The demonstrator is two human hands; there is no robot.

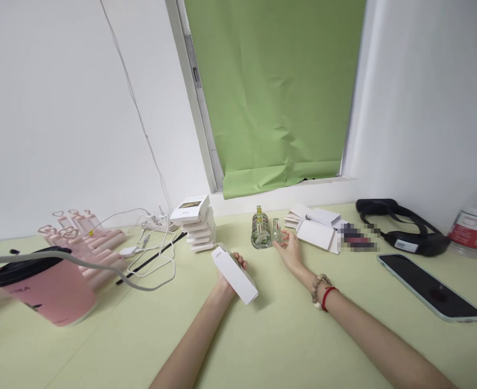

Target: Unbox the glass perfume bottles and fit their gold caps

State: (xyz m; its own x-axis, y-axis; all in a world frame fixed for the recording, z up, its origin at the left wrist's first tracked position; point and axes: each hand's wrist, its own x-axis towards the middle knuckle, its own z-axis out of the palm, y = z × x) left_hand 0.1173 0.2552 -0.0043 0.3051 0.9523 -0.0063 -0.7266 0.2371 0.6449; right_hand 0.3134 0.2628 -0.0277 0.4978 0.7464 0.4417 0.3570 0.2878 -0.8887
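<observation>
My left hand [230, 273] is closed around a slim white carton [235, 274], which is tilted above the table. Farther right, the fingers of my right hand [290, 248] pinch a small clear glass bottle [276, 231] with a shiny cap. Just left of that bottle stands a row of similar glass bottles [261, 235] with yellowish tops, reaching back toward the window. A stack of white boxes [197, 227] rises beyond my left hand, the top one bearing a dark picture. Flat white cartons [317, 234] lie in a pile beside my right hand.
At left are a pink cup [55, 297] with a black lid, pink tubes with heart-shaped loops [96, 243], and white cables [173, 265] by a power strip. On the right lie a phone [430, 286], a black headset [408, 229] and a water bottle [475, 221]. A green blind [279, 97] covers the window.
</observation>
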